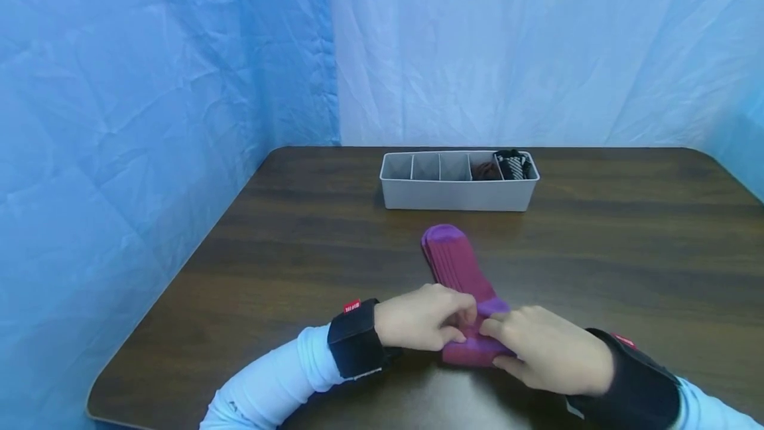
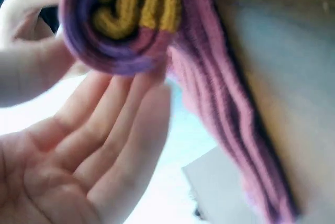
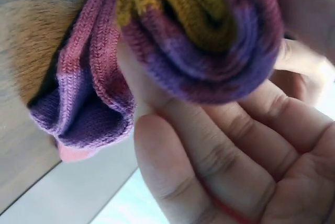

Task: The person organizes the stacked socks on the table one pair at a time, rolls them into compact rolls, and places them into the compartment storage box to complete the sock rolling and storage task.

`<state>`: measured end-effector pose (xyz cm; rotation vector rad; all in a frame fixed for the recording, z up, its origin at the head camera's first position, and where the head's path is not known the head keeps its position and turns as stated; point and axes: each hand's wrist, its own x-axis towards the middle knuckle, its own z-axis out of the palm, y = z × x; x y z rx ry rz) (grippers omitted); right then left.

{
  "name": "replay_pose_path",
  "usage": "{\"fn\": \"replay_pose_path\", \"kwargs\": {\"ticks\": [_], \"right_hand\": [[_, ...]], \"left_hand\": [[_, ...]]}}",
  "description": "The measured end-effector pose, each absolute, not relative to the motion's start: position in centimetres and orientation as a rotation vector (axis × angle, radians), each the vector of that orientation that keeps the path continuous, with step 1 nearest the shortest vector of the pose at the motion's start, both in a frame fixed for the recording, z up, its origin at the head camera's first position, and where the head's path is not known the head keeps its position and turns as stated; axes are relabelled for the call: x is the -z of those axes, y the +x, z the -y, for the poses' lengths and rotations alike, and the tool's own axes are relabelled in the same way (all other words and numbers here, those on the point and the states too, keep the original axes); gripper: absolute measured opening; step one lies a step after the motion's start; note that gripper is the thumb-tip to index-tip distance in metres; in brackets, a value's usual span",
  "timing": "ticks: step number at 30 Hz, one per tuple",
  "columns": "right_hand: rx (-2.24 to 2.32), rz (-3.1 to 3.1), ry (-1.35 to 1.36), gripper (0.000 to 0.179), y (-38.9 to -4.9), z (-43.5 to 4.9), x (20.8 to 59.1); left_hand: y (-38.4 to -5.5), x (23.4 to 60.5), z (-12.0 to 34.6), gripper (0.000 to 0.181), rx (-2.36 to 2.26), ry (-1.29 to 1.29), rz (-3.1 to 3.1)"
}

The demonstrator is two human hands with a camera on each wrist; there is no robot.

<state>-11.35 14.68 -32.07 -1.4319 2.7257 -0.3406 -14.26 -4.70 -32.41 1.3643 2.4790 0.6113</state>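
A pair of ribbed maroon socks with purple toes and heels lies lengthwise on the table, partly rolled up at the near end. The spiral of the roll shows in both wrist views, mustard yellow at its core with purple and maroon layers around it. My left hand grips the roll's left side with thumb and fingers. On the opposite side my right hand holds the roll, its fingers curled against it. The flat part of the socks stretches away from the hands.
Behind the socks stands a grey divided box. A brown bundle and a black-and-white patterned bundle sit in its two rightmost compartments. The dark wooden table is bordered by blue sheeting.
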Motion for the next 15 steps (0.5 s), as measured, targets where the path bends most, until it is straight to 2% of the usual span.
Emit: {"fn": "replay_pose_path", "kwargs": {"ticks": [5,7,11,15], "right_hand": [[0.360,-2.765,-1.400,0.015,-11.6,-14.7,32.1],[0.350,-2.790,-1.358,0.013,-11.7,-14.7,32.2],[0.330,-2.824,-1.299,0.010,-12.0,-14.7,32.2],[0.334,-2.847,-1.311,0.014,-12.1,-14.6,32.2]], "left_hand": [[-12.9,32.1,4.2,0.008,-0.426,1.553,-2.744],[-12.6,32.2,4.1,0.013,-0.354,1.592,-2.786],[-12.6,32.5,4.1,0.024,-0.309,1.562,-2.797],[-12.8,32.8,4.2,0.019,-0.331,1.509,-2.789]]}}
